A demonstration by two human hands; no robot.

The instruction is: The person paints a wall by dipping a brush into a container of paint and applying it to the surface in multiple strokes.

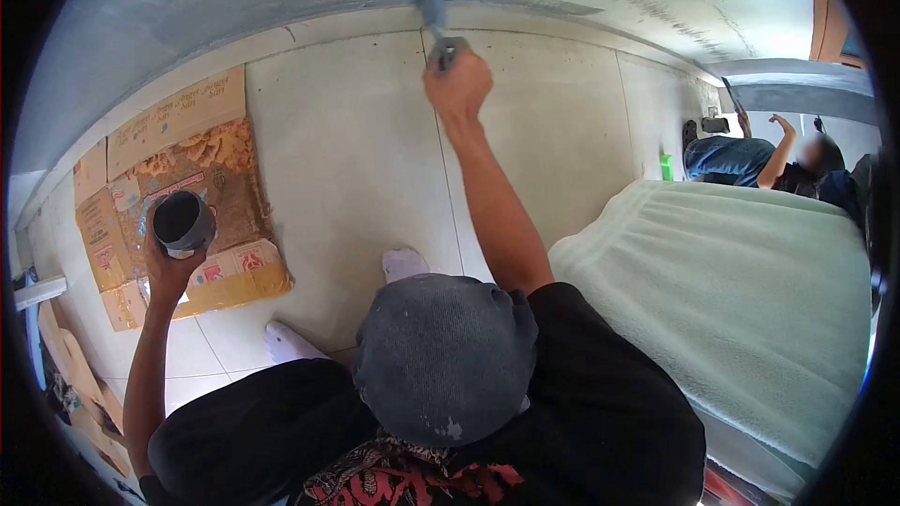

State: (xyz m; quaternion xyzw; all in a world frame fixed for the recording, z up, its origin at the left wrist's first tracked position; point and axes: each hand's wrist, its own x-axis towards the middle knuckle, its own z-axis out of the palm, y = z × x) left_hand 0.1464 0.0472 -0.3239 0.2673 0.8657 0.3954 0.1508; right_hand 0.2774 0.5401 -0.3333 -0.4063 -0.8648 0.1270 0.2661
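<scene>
Holding one brush (433, 11) at the foot of one wall (206, 5), with right hand (459, 84) stretched forward and grip clamped on the handle. Showing motion blur at the bristles; cannot tell whether pressed to the wall or just off it. Holding one cup (183, 220) in left hand (173, 262), well apart from the brush, with grip clamped round its side. Counted so far: 2 hands, 1 brush, 1 cup. Dark inside the cup; cannot tell how full.

Noted on the wall: grey over the left part, whitish with dark marks over the right. Seen below the cup: flattened cardboard (173, 122) on the tiled floor (347, 131), taped and spotted; cannot count the pieces, overlapping as laid.

Counted near the body: 2 feet (405, 264) in pale socks, 1 dark cap (445, 361), 1 black shirt (600, 375). Recorded at right: 1 pale green cloth (722, 290), widely spread, with 1 small bright green object (667, 167) just beside its far edge. Counted beyond the cloth: 1 other person (731, 161) in jeans, with one forearm raised.
</scene>
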